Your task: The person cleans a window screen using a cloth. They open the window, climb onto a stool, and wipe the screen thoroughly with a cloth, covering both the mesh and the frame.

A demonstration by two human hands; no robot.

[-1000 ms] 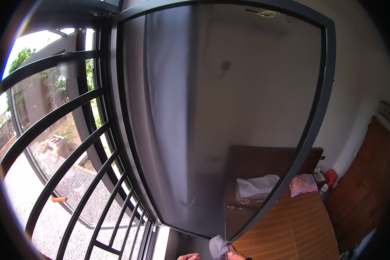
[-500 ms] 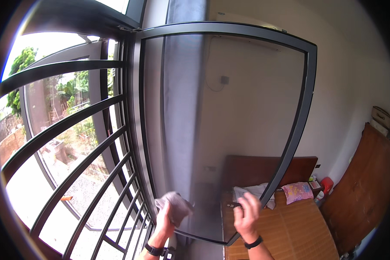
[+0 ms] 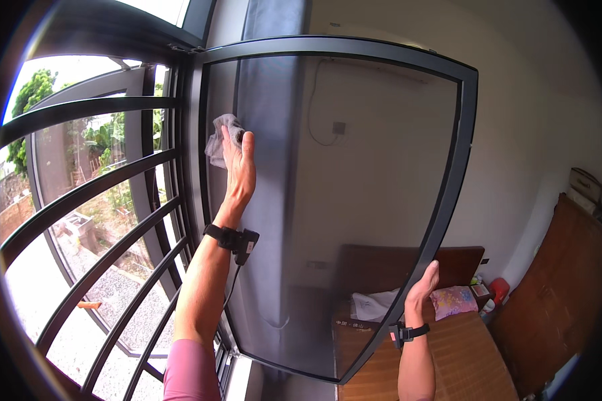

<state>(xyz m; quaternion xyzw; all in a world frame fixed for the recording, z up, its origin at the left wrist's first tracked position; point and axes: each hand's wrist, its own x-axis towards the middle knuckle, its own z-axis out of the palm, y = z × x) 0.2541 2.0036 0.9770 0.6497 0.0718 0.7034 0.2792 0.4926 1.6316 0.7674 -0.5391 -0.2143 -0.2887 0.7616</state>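
A dark grey-framed window sash (image 3: 467, 134) stands swung inward in front of me, with a see-through pane (image 3: 374, 194). High on the pane's left side, my left hand (image 3: 239, 170) presses a crumpled grey cloth (image 3: 217, 150) flat against it, close to the hinge-side frame. The fingers lie over the cloth, and a black strap with a small device circles that wrist. At the sash's lower right edge my right hand (image 3: 421, 287) holds the frame, thumb up. Its other fingers are largely hidden.
Dark window bars (image 3: 93, 177) run along the left, with an outer glazed panel (image 3: 80, 154) and greenery beyond. Behind the sash are a grey curtain (image 3: 267, 167), a bed (image 3: 448, 354) with a pink pillow (image 3: 453, 302), and a brown wooden board (image 3: 555, 287) leaning at right.
My left hand has carried the cloth from the pane's bottom left up to its upper left. My right hand has moved right and lower-finger grip now meets the sash frame.
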